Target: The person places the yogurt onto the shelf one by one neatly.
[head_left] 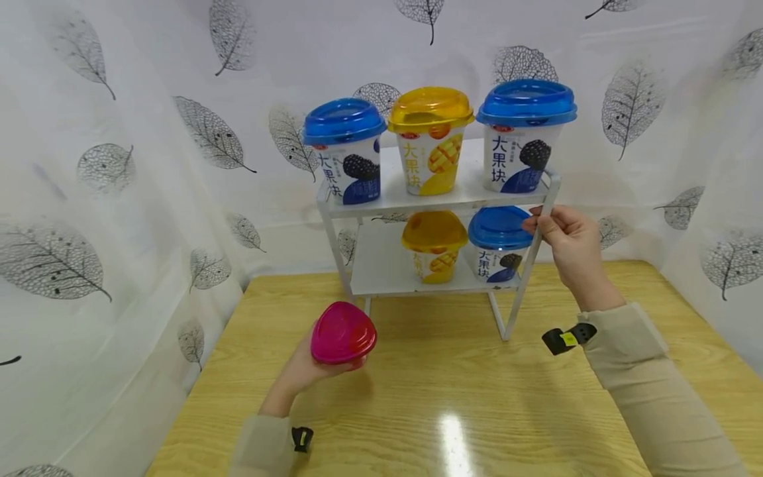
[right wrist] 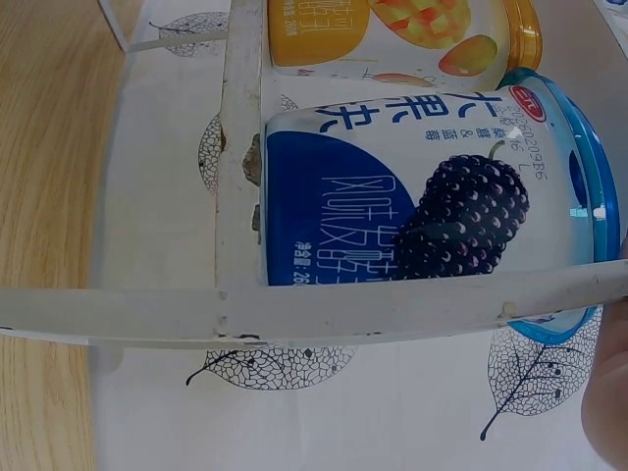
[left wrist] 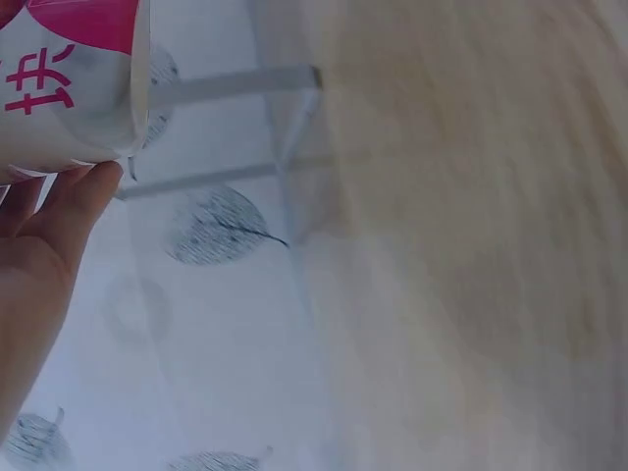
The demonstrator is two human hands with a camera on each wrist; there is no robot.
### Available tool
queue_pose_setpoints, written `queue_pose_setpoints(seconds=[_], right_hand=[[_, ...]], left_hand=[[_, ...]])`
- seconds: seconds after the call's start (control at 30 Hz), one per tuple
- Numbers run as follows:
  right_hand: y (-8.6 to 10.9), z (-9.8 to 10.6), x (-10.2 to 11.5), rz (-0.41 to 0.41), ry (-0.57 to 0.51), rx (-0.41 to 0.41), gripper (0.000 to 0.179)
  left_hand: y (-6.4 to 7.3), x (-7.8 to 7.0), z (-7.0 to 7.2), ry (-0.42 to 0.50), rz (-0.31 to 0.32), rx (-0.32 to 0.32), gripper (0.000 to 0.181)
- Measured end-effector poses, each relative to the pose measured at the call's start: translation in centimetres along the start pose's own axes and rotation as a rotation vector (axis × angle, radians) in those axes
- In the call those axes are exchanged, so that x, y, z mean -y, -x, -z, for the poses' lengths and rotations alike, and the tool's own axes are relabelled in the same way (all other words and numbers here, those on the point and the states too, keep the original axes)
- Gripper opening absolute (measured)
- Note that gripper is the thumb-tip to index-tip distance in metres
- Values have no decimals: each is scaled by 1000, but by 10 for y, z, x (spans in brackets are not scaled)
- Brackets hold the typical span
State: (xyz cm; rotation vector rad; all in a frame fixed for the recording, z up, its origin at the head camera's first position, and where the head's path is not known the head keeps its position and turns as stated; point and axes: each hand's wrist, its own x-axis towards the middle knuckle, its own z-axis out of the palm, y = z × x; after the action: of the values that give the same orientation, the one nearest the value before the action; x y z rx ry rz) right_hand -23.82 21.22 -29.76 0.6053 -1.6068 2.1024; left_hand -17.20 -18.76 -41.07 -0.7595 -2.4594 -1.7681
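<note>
My left hand (head_left: 301, 368) holds a yogurt cup with a pink lid (head_left: 344, 332) over the table, in front of the rack's left side. In the left wrist view, fingers curl under the white wall of that cup (left wrist: 69, 108), which has pink print. My right hand (head_left: 577, 255) grips the right front post of a white two-tier rack (head_left: 530, 271), fingertips beside the blue-lidded blackberry cup (head_left: 499, 228) on the lower shelf. The right wrist view shows this post crossing in front of the blackberry cup (right wrist: 422, 206), with part of the hand at the right edge.
Left of the lower blackberry cup stands a yellow-lidded mango cup (head_left: 435, 245). The upper shelf bears a blue-lidded cup (head_left: 346, 152), a yellow-lidded cup (head_left: 430, 142) and another blue-lidded cup (head_left: 524, 136). The rack stands on a wooden table (head_left: 417, 377) before a leaf-patterned curtain (head_left: 161, 199).
</note>
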Motion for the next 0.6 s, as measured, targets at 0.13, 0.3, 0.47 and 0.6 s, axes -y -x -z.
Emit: queue_pose_setpoints(seconds=[0.13, 0.3, 0.47, 0.6], right_hand=[[0, 0, -1, 10, 4, 2, 16], [0, 1, -1, 17, 8, -5, 15], [1, 1, -1, 14, 0, -13, 15], [1, 0, -1, 7, -5, -12, 15]], left_hand=[[-8, -21, -9, -66, -53, -13, 89], [-19, -44, -16, -89, -105, -44, 94], [-36, -61, -25, -68, -179, -102, 86], [-48, -66, -32, -31, -223, -173, 79]])
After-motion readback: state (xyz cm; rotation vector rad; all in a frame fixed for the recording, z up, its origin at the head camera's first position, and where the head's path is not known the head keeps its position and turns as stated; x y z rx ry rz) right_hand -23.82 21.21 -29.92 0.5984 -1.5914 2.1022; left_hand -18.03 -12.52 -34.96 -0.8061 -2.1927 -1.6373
